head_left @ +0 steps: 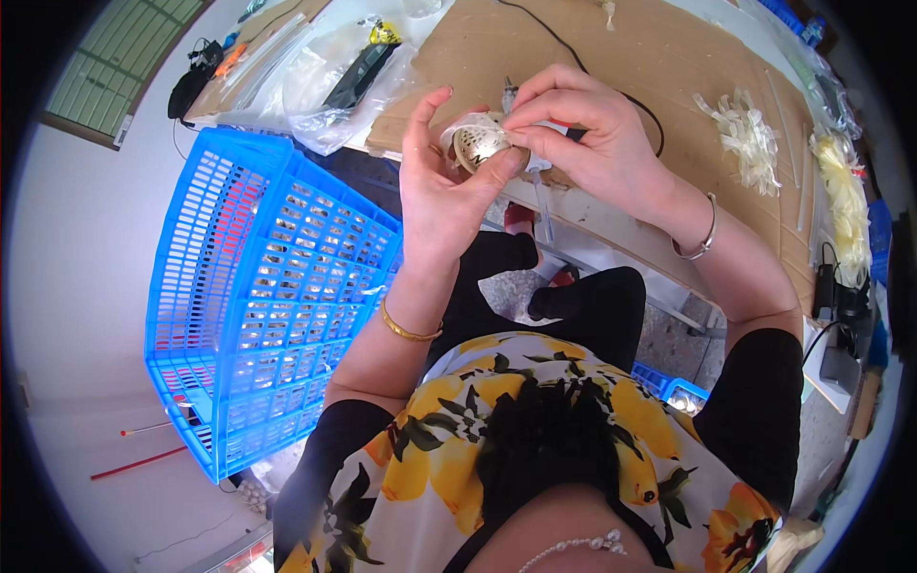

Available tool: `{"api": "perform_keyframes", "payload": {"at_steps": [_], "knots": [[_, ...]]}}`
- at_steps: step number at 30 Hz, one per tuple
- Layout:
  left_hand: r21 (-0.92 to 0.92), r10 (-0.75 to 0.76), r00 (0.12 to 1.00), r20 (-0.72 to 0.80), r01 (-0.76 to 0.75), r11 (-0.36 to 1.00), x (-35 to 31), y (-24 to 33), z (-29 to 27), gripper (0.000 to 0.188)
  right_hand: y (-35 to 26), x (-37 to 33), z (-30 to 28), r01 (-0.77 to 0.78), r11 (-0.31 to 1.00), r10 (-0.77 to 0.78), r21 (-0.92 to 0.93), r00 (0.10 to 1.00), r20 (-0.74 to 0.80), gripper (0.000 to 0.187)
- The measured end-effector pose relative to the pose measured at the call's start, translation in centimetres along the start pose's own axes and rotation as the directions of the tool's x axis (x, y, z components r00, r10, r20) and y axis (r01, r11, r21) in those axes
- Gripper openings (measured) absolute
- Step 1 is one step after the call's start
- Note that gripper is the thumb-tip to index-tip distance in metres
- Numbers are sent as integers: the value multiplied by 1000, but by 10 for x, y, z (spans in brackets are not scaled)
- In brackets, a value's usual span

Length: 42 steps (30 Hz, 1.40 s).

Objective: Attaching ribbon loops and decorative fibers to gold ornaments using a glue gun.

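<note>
My left hand (444, 181) is closed round a small pale round piece with a cup-like hollow and dark holes (479, 143), held above the table's near edge. The thumb presses its lower rim; the index finger points up. My right hand (578, 129) pinches at the right rim of this piece, thumb against fingers. What lies between those fingertips is too small to make out. Just behind the fingers shows a grey metal-like tip (509, 94). Below the right fingers, a white part (541, 162) is partly covered by the hand.
Brown cardboard (659, 57) covers the table. A bundle of pale strips (750, 143) lies on the right, with yellowish strips (842, 205) beyond. A black cable (564, 43) crosses the back. Plastic bags (320, 91) lie at the back left. A tall blue crate (277, 286) stands at my left.
</note>
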<state>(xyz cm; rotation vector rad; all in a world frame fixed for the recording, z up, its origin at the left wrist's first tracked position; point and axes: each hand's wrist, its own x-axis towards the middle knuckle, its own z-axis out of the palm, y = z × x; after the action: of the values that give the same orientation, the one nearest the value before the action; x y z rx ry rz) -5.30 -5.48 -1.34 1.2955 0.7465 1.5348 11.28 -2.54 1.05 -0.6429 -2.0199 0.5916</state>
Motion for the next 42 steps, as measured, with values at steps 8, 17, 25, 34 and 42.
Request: {"api": "perform_keyframes", "payload": {"at_steps": [8, 17, 25, 34, 42], "knots": [[21, -16, 996, 87, 14, 1000, -2, -5, -10, 54, -17, 6, -7, -476, 604, 447, 639, 866, 223, 11], [-251, -123, 979, 166, 162, 954, -8, -6, -13, 44, -25, 8, -13, -461, 763, 436, 453, 885, 166, 10], [-334, -177, 966, 191, 234, 913, -14, -4, -9, 30, -32, 8, -14, -448, 788, 456, 422, 886, 88, 19], [-376, -206, 960, 190, 265, 888, -16, -11, -11, 25, -31, 5, -9, -419, 736, 421, 532, 898, 125, 21], [-327, -169, 976, 139, 206, 922, -17, -11, -8, 28, -25, 3, -10, -368, 744, 389, 557, 917, 85, 20]]}}
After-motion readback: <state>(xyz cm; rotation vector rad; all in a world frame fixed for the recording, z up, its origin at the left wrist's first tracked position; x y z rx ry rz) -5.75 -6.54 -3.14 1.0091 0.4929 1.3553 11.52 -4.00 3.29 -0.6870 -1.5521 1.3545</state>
